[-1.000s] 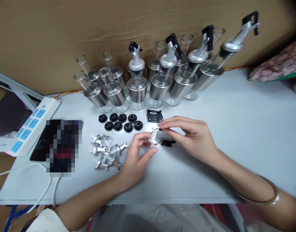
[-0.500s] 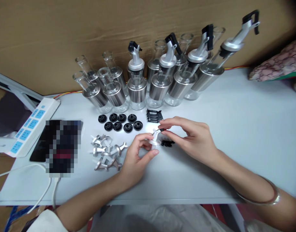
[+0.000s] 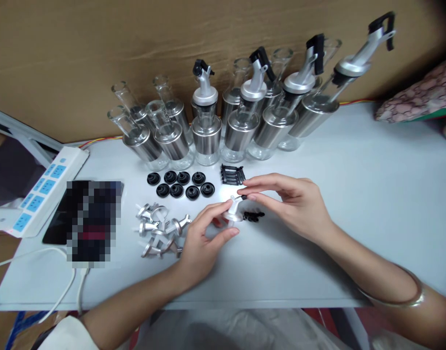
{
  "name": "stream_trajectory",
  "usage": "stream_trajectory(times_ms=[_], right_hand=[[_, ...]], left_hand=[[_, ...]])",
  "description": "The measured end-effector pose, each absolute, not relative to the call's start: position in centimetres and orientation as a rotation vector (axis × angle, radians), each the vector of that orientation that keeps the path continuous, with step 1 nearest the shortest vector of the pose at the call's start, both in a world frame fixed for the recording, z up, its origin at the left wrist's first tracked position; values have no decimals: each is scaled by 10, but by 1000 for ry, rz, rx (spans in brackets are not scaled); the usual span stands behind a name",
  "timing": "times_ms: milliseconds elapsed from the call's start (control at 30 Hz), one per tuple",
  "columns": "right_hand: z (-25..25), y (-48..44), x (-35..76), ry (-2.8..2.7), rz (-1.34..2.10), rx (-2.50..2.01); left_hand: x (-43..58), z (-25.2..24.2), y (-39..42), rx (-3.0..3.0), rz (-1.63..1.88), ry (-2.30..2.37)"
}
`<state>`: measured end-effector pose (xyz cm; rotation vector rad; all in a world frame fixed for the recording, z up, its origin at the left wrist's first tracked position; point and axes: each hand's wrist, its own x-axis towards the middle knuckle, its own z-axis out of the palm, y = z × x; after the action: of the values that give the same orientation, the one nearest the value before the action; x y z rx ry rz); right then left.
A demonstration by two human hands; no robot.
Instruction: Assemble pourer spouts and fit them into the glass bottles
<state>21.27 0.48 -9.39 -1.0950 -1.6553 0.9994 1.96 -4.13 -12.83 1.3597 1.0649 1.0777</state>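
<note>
My left hand (image 3: pixel 203 240) grips a silver pourer spout (image 3: pixel 233 213) by its round collar, between thumb and fingers. The spout's nozzle tilts up to the right. At the nozzle's end is a small black tip (image 3: pixel 244 197), pinched by the thumb and forefinger of my right hand (image 3: pixel 301 206); the fingertips partly cover it. Just below the right fingers lies a small pile of black pieces (image 3: pixel 253 216). Beyond them sits a group of black levers (image 3: pixel 232 175). Several loose silver spouts (image 3: pixel 160 236) lie left of my left hand.
Black ribbed stoppers (image 3: pixel 177 190) lie in two rows. Behind them stand several glass bottles with steel sleeves (image 3: pixel 206 136), some topped with pourers. On the left are a power strip (image 3: pixel 41 194), a phone (image 3: pixel 68 214) and white cables (image 3: pixel 79 291). A cardboard wall (image 3: pixel 80 63) closes off the back.
My left forefinger has stretched further along the spout. The right fingers have shifted slightly at the black tip. The whole view has moved a little.
</note>
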Motion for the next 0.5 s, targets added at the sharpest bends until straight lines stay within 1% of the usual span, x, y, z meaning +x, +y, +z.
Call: stream_trajectory(times_ms=[500], right_hand=[[-92,8,217,-1676,1118,-1042]], left_hand=[[18,-127,-42,1519,1136,1001]])
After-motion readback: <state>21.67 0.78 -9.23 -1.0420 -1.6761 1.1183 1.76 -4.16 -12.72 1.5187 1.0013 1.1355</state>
